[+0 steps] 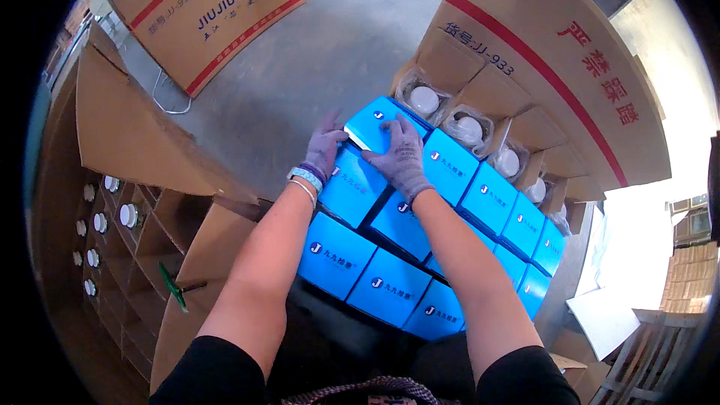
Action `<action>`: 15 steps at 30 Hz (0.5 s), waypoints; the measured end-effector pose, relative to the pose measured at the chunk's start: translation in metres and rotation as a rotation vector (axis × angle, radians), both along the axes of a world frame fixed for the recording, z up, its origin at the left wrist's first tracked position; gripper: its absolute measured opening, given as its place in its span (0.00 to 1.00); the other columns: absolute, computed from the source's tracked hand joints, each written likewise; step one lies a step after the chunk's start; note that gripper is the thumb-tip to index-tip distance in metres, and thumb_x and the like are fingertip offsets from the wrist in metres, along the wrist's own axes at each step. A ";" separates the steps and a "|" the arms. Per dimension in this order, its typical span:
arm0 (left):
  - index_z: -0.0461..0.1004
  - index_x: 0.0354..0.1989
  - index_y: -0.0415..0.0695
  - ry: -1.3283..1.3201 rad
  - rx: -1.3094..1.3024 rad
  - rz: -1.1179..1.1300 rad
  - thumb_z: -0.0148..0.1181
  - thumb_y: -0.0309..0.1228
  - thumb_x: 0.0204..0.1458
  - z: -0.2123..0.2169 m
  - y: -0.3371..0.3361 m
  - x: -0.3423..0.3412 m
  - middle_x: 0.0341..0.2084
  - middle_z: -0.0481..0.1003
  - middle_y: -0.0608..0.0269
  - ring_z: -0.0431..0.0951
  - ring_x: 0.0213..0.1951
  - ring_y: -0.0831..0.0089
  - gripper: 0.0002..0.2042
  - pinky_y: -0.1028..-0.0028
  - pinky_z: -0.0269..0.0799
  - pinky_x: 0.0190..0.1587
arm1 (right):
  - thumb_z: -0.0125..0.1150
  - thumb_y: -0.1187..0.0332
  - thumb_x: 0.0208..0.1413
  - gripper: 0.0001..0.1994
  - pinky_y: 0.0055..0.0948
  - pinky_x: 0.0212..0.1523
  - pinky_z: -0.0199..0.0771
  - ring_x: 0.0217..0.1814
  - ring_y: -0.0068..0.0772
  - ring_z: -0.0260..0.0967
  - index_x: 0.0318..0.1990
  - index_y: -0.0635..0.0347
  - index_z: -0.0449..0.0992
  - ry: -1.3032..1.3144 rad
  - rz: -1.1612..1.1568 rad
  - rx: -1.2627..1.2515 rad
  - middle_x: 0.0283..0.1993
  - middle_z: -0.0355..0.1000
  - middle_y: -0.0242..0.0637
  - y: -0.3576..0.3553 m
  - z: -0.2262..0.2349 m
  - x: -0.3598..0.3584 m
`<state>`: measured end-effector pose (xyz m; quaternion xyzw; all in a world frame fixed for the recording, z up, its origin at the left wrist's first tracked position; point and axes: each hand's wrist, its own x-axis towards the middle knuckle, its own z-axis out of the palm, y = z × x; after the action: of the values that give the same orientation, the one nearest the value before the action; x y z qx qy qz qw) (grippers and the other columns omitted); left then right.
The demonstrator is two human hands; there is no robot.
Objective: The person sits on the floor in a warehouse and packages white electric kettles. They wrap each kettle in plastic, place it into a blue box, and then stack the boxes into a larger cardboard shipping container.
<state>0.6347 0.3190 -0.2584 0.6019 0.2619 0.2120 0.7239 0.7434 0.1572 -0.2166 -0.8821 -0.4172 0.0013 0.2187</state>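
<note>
Blue boxes (420,236) between perhaps 3 brown cartons (555,52).

Likely a warehouse packing area: big shipping cartons (559,52), divider-packed goods, bare concrete floor (315,52), stacked blue boxes (390,285).

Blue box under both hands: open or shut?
Open: the blue box shows its white flap raised at the near edge, between left hand and right hand.

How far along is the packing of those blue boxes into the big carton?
Most of the carton already holds rows of closed blue boxes. In hand: the left hand and right hand, both gloved, press on one blue box at the far end. Left: bagged white round items sit unboxed along the far side in cardboard dividers.
</note>
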 end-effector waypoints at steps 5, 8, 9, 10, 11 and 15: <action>0.69 0.64 0.44 0.177 0.208 0.184 0.59 0.24 0.47 -0.029 0.004 0.013 0.42 0.76 0.51 0.76 0.45 0.61 0.30 0.65 0.72 0.51 | 0.68 0.57 0.54 0.31 0.60 0.74 0.47 0.74 0.62 0.52 0.67 0.43 0.68 -0.195 0.048 -0.084 0.72 0.58 0.44 0.014 -0.019 -0.021; 0.71 0.61 0.44 0.310 0.379 0.314 0.59 0.26 0.48 -0.034 -0.004 0.021 0.44 0.77 0.48 0.78 0.48 0.57 0.27 0.63 0.72 0.53 | 0.65 0.54 0.57 0.31 0.64 0.73 0.45 0.74 0.65 0.51 0.69 0.41 0.66 -0.241 0.029 -0.121 0.73 0.57 0.46 0.012 -0.028 -0.020; 0.72 0.60 0.44 0.333 0.409 0.344 0.59 0.26 0.48 -0.034 -0.006 0.023 0.45 0.77 0.47 0.78 0.49 0.56 0.26 0.62 0.72 0.54 | 0.63 0.51 0.58 0.32 0.65 0.73 0.44 0.75 0.66 0.49 0.69 0.42 0.65 -0.250 0.043 -0.129 0.73 0.56 0.47 0.007 -0.032 -0.020; 0.73 0.59 0.44 0.296 0.368 0.290 0.59 0.27 0.48 -0.043 0.005 0.021 0.46 0.77 0.47 0.78 0.49 0.56 0.25 0.62 0.72 0.55 | 0.61 0.48 0.59 0.32 0.65 0.73 0.42 0.75 0.66 0.48 0.70 0.42 0.64 -0.258 0.070 -0.116 0.74 0.55 0.48 0.008 -0.029 -0.025; 0.74 0.59 0.44 0.259 0.329 0.235 0.59 0.28 0.49 -0.051 0.018 0.019 0.46 0.78 0.48 0.78 0.50 0.55 0.25 0.62 0.72 0.55 | 0.59 0.46 0.59 0.33 0.66 0.74 0.41 0.76 0.67 0.47 0.71 0.42 0.63 -0.267 0.096 -0.103 0.75 0.54 0.49 0.012 -0.027 -0.029; 0.75 0.56 0.40 0.064 -0.032 0.232 0.55 0.32 0.53 -0.040 0.011 0.024 0.49 0.78 0.46 0.78 0.52 0.57 0.21 0.64 0.72 0.55 | 0.53 0.35 0.58 0.40 0.67 0.75 0.34 0.79 0.67 0.39 0.73 0.45 0.59 -0.203 0.116 -0.228 0.78 0.45 0.51 0.008 -0.024 -0.025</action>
<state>0.6591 0.3303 -0.2987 0.5623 0.3562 0.2709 0.6954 0.7184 0.1655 -0.2407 -0.8713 -0.4844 -0.0280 0.0732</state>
